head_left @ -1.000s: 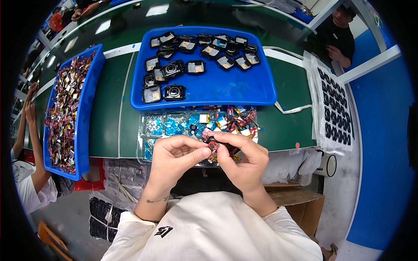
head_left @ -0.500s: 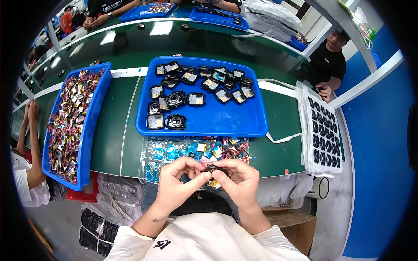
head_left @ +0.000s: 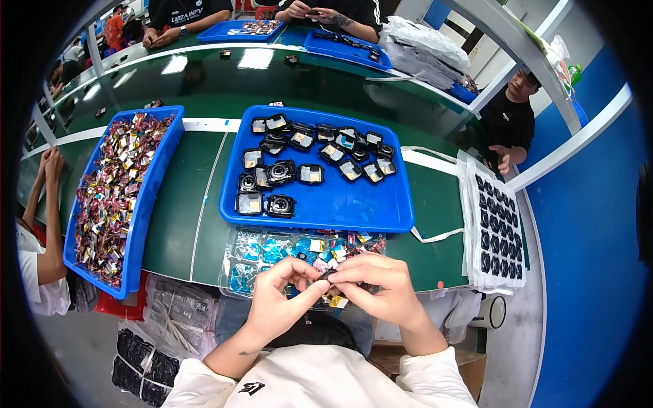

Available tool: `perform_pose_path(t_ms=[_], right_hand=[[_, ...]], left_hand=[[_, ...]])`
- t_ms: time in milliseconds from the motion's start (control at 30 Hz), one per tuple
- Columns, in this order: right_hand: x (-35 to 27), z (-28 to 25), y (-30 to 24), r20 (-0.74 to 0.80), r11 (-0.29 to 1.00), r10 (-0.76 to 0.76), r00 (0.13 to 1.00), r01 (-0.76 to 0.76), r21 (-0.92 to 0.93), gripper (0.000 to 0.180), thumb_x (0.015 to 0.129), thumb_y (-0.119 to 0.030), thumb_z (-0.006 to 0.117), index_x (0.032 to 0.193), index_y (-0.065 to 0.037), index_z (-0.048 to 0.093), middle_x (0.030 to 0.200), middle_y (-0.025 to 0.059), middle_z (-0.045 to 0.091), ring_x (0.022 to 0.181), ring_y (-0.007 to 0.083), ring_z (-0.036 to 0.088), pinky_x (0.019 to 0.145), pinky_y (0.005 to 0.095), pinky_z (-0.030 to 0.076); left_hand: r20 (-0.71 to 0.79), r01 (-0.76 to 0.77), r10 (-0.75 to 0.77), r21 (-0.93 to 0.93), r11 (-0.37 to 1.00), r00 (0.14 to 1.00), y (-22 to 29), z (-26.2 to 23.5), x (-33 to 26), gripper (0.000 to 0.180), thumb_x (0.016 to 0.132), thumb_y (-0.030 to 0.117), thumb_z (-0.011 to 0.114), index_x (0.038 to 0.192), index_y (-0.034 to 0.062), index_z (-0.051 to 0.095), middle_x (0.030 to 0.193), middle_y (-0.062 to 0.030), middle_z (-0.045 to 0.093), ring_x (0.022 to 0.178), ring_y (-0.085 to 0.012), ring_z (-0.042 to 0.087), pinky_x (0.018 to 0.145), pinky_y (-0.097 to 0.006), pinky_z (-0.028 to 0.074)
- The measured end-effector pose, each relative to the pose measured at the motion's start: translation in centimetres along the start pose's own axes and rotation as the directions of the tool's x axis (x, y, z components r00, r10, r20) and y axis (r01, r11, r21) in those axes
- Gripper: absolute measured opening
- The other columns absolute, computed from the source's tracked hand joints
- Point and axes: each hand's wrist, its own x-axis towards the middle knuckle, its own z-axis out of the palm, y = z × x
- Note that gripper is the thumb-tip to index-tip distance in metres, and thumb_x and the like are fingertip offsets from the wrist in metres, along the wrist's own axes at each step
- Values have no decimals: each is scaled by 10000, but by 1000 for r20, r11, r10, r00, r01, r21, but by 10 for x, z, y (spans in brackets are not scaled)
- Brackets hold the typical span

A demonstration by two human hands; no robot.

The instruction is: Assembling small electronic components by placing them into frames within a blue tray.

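My left hand and my right hand meet over the front edge of the bench. Between their fingertips is a small black watch case, mostly covered by the fingers. My left thumb and fingers grip it from one side, while my right thumb and fingertips pinch at its other side. Beneath and behind the hands lies a clear plastic blister tray with blue film pieces and small wired batteries. Farther back, a blue tray carries several black watch cases, some showing pale inner parts.
On the left, a long blue tray is heaped with wired batteries. A white sheet with rows of black round parts lies at right, near a co-worker. Other people sit across the green bench. Wrapped bundles stand below.
My right fingers have shifted on the black case, with the thumb drawn back from it. The view has tilted slightly upward. The right co-worker's hand has opened beside the white sheet.
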Motion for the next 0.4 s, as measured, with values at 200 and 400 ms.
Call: perform_pose_path(t_ms=[200,400], right_hand=[[47,-50,31,-252,947,295,922,-246,209,119,801,21,642,909,43,687,840,94,690,771,121,649,709,249,517],[114,-124,153,-651,928,299,698,-372,27,190,835,-94,662,979,27,687,900,128,699,810,136,659,769,246,513]], left_hand=[[-6,-18,18,21,1000,1000,5,-6,-2,242,822,59,670,1056,5,643,905,-35,657,743,-53,536,684,-212,426],[50,-120,113,184,976,992,7,-11,-5,231,826,60,658,1056,42,665,932,-54,665,742,-78,538,697,-218,412]])
